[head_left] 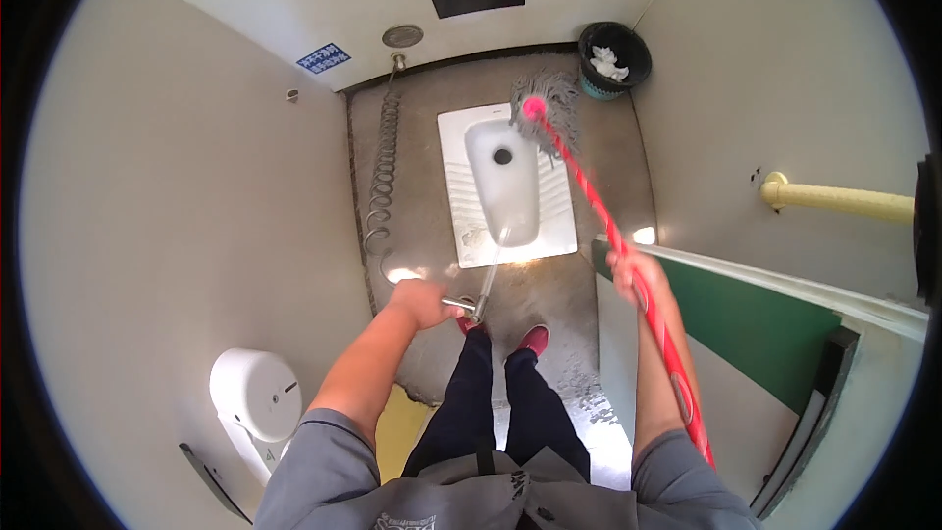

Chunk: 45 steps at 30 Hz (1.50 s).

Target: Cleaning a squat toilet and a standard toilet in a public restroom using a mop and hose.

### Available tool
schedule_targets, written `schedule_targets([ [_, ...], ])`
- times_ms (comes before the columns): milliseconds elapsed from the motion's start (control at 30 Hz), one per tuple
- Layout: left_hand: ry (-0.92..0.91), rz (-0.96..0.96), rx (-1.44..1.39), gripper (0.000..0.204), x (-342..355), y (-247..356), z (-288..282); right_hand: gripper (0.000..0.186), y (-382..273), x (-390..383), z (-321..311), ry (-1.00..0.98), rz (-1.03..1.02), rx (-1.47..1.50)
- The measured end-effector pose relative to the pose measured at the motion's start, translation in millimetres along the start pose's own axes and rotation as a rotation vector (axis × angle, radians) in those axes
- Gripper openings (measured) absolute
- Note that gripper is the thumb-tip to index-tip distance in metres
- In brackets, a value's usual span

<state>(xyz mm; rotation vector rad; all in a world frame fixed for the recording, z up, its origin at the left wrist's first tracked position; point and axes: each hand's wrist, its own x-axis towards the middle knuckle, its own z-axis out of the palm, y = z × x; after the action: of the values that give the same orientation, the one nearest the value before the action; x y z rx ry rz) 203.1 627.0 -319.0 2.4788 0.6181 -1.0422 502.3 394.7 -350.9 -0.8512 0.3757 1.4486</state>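
My left hand (420, 302) grips a metal spray nozzle (475, 306) on a coiled hose (385, 157). A jet of water runs from the nozzle into the near end of the white squat toilet (451, 177) set in the floor. My right hand (633, 267) is closed round a red mop handle (594, 198), which slants from the lower right up to a grey mop head (554, 88) with a pink centre. That mop head lies over the toilet's back right corner and the floor beside it.
A black bin (638, 64) with white paper stands in the back right corner. A yellow grab rail (839, 196) is on the right wall, above a green-and-white door panel (736, 334). A white dispenser (250, 393) hangs at lower left. The concrete floor (412, 98) has wet patches.
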Motion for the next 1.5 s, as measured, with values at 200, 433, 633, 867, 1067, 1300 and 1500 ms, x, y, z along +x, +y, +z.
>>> schedule_targets([
  [200,-0.052,-0.013,-0.049,0.055,6,-20,-7,0.062,63,-114,5,0.116,0.205,-0.152],
  [433,-0.084,0.020,-0.096,0.054,13,-25,-8,0.056,96,-122,8,0.249,0.365,-0.079],
  [633,-0.080,0.031,-0.186,0.053,16,-43,-13,0.048,78,-49,26,0.223,0.353,-0.166],
  [867,-0.089,0.041,-0.161,0.054,32,-62,-4,0.019,58,104,34,0.080,0.205,-0.070],
  [1067,-0.030,0.055,-0.209,0.054,18,-81,4,0.049,91,39,29,0.070,0.283,-0.056],
  [1300,-0.079,0.090,-0.166,0.054,24,-89,7,0.062,130,-19,30,0.132,0.336,0.192],
  [1500,-0.087,0.087,-0.154,0.055,25,-91,6,0.049,112,16,19,0.110,0.292,-0.083],
])
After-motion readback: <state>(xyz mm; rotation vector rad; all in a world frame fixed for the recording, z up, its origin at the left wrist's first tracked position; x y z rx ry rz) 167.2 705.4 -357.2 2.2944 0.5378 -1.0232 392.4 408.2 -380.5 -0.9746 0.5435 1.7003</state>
